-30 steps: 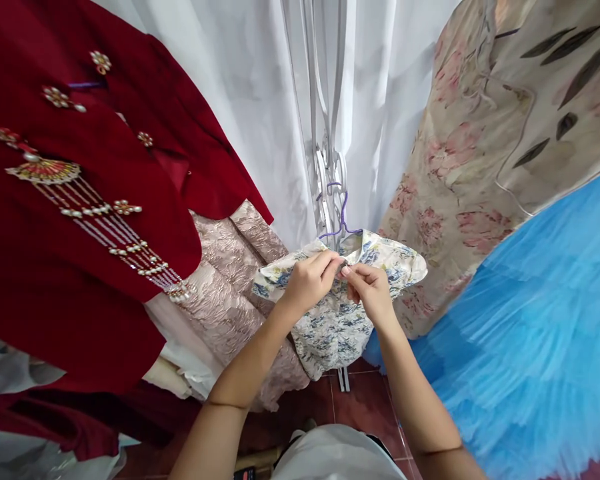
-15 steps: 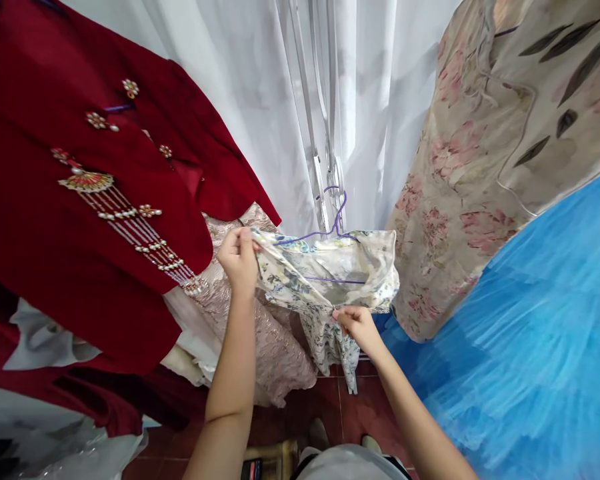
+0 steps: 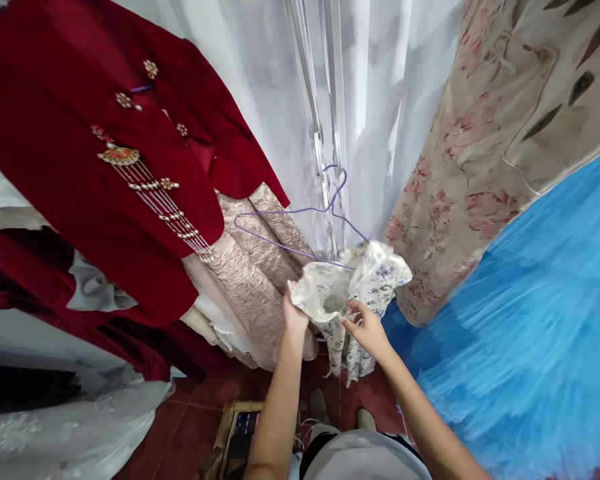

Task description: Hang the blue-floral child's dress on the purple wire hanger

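A white floral-print garment (image 3: 380, 273) hangs by one side from a purple wire hanger (image 3: 287, 212), whose left half is bare. The hanger's hook is on a white metal rack (image 3: 330, 120). My left hand (image 3: 295, 313) grips the garment's left shoulder edge, below the hanger's bare arm; its fingertips are partly behind the cloth. With thumb and fingers pinched, my right hand (image 3: 365, 328) holds the front of the same garment near the lower neckline. The cloth's lower part dangles in folds beneath both hands.
To the left hang a dark red jacket (image 3: 170, 167) with beaded ornaments and a pinkish textured skirt (image 3: 260, 287). On the right are a beige floral dress (image 3: 440, 200) and blue tulle (image 3: 520, 320). A wooden stool (image 3: 225, 427) with a dark device stands on the red tiled floor.
My left hand has moved right and down, taking the garment's left shoulder off the hanger. That hanger arm is now exposed. My right hand stays near the neckline.
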Demonstrator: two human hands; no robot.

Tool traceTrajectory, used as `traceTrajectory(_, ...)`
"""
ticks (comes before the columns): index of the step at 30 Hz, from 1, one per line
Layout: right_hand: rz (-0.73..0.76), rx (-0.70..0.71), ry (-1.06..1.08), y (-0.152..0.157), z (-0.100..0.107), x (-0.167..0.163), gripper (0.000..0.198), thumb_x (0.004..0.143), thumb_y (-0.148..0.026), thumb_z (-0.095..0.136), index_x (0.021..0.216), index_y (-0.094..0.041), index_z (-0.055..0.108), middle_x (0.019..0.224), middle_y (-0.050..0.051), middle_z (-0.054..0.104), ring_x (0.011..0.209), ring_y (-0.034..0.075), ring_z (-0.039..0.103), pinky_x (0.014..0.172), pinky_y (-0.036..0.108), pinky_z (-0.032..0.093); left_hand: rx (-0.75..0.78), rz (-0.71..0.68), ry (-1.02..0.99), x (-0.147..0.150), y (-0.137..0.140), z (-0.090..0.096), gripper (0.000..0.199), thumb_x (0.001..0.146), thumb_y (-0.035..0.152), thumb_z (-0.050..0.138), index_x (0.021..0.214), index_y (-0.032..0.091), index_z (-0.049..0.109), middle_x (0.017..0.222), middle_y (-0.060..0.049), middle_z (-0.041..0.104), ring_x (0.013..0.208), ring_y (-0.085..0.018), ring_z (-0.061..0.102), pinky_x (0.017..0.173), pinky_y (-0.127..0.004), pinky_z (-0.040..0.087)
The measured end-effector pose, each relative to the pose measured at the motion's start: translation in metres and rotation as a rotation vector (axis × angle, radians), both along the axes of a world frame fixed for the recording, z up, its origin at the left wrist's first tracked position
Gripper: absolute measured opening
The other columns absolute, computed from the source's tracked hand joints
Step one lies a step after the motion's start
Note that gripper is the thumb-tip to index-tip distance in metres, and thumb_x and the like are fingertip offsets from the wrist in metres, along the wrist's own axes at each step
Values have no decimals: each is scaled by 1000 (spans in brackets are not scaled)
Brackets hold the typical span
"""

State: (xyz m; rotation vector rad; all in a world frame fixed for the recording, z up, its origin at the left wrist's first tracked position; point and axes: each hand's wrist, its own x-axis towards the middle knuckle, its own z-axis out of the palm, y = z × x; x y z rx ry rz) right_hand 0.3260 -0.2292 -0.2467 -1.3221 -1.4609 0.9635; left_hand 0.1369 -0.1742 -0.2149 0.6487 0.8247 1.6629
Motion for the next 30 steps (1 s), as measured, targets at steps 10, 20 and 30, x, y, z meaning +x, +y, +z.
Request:
traceTrajectory(10,360,32,129,-34,23,49,22,92,-37,59,94,-17,71,87,5,71,84,24,61,81,35,50,262,-245,903,78,-75,-7,29,89,45,66,93,17,70,87,-4,62,83,-17,57,79,-27,46)
traceTrajectory(20,201,308,-46,-32,83,139,22,90,-34,64,98,-23,81,91,8,79,80,25,72,73,32,54,52,-730,736,60,-99,-42,49,77,60,73,94,15,68,85,-3,63,81,-19,56,77,-29,45)
traceTrajectory(30,-64,522,62,108,132,137,20,82,-34,64,79,-20,78,94,8,76,94,25,69,85,36,52,124,-489,727,39,-85,-5,49,95,59,52,70,18,40,66,4,35,61,-10,35,55,-22,26)
